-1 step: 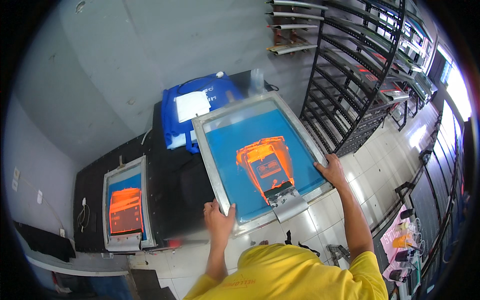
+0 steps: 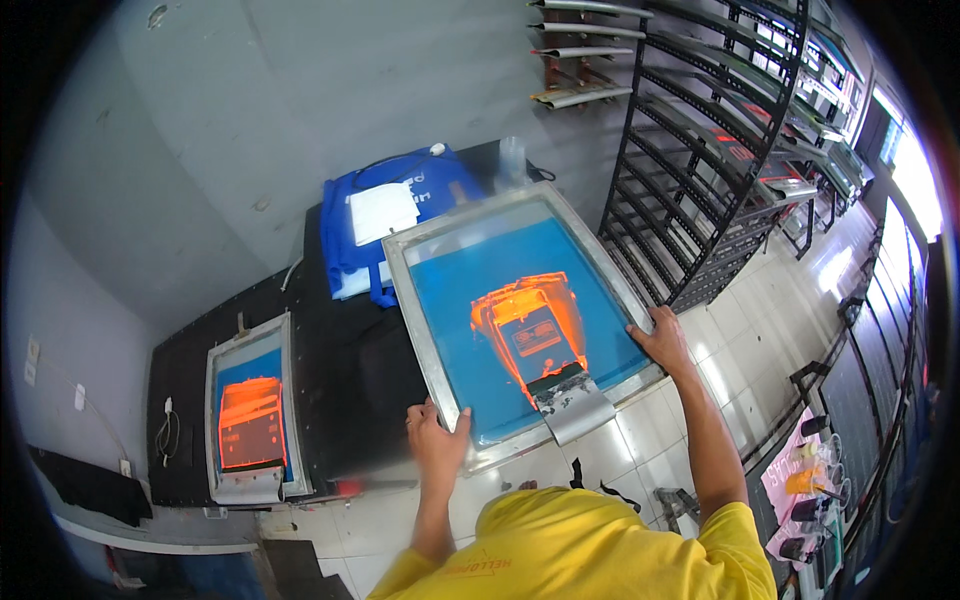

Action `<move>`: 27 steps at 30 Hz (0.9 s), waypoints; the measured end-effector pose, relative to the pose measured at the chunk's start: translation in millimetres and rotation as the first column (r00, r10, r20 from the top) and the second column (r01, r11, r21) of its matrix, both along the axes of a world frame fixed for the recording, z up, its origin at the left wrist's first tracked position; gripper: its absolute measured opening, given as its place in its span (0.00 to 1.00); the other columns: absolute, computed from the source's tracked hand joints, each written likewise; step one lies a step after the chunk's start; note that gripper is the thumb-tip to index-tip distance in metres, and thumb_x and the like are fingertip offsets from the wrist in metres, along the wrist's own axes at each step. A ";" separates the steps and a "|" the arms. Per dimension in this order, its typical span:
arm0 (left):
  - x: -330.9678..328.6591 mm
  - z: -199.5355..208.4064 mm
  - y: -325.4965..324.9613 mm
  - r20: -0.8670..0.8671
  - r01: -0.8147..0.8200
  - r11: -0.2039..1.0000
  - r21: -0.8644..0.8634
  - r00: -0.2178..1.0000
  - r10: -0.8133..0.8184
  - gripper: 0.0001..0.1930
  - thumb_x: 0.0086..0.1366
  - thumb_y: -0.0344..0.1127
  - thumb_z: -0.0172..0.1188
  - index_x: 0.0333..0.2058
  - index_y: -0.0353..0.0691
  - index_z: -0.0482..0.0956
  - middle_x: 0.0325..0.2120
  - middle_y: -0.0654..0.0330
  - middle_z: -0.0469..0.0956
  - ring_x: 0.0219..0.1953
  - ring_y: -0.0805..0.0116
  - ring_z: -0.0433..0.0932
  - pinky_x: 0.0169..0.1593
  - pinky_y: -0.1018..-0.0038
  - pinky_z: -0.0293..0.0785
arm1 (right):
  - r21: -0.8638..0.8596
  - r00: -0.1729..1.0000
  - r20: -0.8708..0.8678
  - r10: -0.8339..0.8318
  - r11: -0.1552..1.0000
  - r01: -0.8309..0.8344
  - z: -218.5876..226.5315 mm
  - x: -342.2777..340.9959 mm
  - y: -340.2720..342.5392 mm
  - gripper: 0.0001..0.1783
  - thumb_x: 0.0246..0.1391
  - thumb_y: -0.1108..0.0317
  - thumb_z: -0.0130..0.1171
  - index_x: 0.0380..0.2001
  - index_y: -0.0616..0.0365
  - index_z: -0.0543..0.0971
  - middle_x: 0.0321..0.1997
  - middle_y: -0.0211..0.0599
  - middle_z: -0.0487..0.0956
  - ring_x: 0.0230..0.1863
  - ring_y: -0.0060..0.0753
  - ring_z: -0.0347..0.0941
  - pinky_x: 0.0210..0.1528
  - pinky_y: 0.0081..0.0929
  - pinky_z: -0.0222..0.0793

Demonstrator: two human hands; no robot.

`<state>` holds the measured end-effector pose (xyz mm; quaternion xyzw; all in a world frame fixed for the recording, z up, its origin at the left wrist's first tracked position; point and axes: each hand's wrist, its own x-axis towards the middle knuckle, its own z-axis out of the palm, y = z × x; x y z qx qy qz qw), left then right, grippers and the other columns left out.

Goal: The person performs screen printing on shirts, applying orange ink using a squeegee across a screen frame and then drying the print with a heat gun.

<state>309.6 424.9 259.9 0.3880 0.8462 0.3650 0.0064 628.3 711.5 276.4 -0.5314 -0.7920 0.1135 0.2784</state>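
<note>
Held in front of me is a screen-printing frame [image 2: 428, 350] with a metal rim and blue mesh [image 2: 450, 300]. Bright orange ink [image 2: 567, 305] is smeared around a printed design in its middle. A squeegee [image 2: 577, 408] with a grey metal handle lies on the mesh and juts over the near edge. My left hand [image 2: 438, 440] grips the frame's near left corner, thumb on top. At the near right side my right hand [image 2: 663, 342] holds the rim, its thumb also on top. The fingers under the frame are partly hidden.
A second printing frame [image 2: 212, 400] with orange ink and a squeegee lies on the black table [image 2: 350, 390] at left. Behind are a blue bag [image 2: 345, 240], a white cloth [image 2: 384, 212] and a clear cup [image 2: 511, 160]. A black rack [image 2: 690, 200] stands at right.
</note>
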 end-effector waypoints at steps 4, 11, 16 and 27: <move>-7.1 -2.5 -0.5 0.022 0.060 0.997 0.045 0.998 -0.061 0.33 0.50 0.43 0.74 0.51 0.27 0.78 0.38 0.51 0.74 0.44 0.53 0.75 0.48 0.63 0.73 | 0.057 0.999 -0.047 0.006 0.998 -0.003 -16.0 4.3 5.1 0.27 0.48 0.57 0.68 0.45 0.68 0.77 0.46 0.52 0.75 0.54 0.56 0.71 0.56 0.44 0.68; -11.4 21.8 -7.6 0.184 0.080 0.985 0.150 0.977 -0.107 0.28 0.50 0.36 0.75 0.47 0.27 0.79 0.43 0.50 0.78 0.47 0.54 0.79 0.52 0.67 0.73 | 0.038 0.996 -0.087 -0.011 0.999 0.014 -9.7 5.0 -6.8 0.27 0.47 0.58 0.68 0.45 0.67 0.77 0.43 0.50 0.74 0.51 0.54 0.71 0.52 0.45 0.68; -23.1 27.4 -19.7 0.221 0.163 0.969 0.186 0.954 -0.203 0.25 0.52 0.32 0.73 0.48 0.28 0.80 0.45 0.47 0.81 0.49 0.57 0.80 0.55 0.66 0.72 | -0.036 0.986 -0.134 -0.096 0.995 0.092 14.8 10.6 -46.1 0.24 0.47 0.60 0.69 0.43 0.65 0.79 0.43 0.50 0.75 0.46 0.53 0.74 0.49 0.45 0.70; -72.2 101.9 17.5 0.391 0.401 0.899 0.176 0.810 -0.437 0.31 0.63 0.31 0.66 0.63 0.29 0.68 0.56 0.44 0.75 0.52 0.58 0.75 0.58 0.66 0.70 | -0.236 0.840 -0.377 -0.391 0.917 0.322 32.6 6.9 -143.7 0.29 0.52 0.56 0.69 0.50 0.68 0.78 0.44 0.60 0.81 0.46 0.55 0.80 0.49 0.41 0.74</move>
